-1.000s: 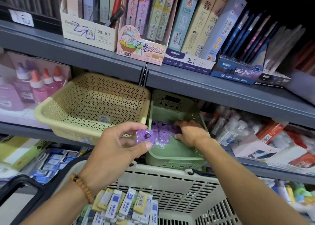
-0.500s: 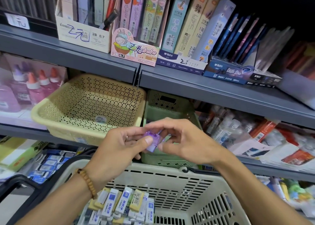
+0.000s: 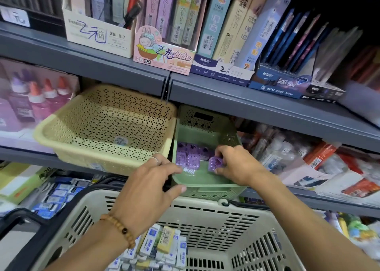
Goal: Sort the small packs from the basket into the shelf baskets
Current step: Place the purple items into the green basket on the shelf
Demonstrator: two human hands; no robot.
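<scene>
A small purple pack (image 3: 215,163) is pinched in my right hand (image 3: 236,166), low inside the green shelf basket (image 3: 207,188). Several more purple packs (image 3: 186,154) lie at that basket's left side. My left hand (image 3: 148,186) holds the green basket's front left corner, thumb on the front rim and fingers reaching over it. To the left stands a cream perforated shelf basket (image 3: 61,131) holding only a sticker. Below my arms is the beige shopping basket (image 3: 205,208), with several white, blue and yellow small packs (image 3: 162,244) on its bottom.
A grey shelf edge (image 3: 246,104) runs just above the two shelf baskets, loaded with boxes of pencil leads. Glue bottles (image 3: 41,100) stand left of the cream basket. Loose packaged goods (image 3: 308,163) crowd the shelf right of the green basket.
My right hand took a purple pack from my left hand and carried it down into the green basket. My left hand moved right to the green basket's corner.
</scene>
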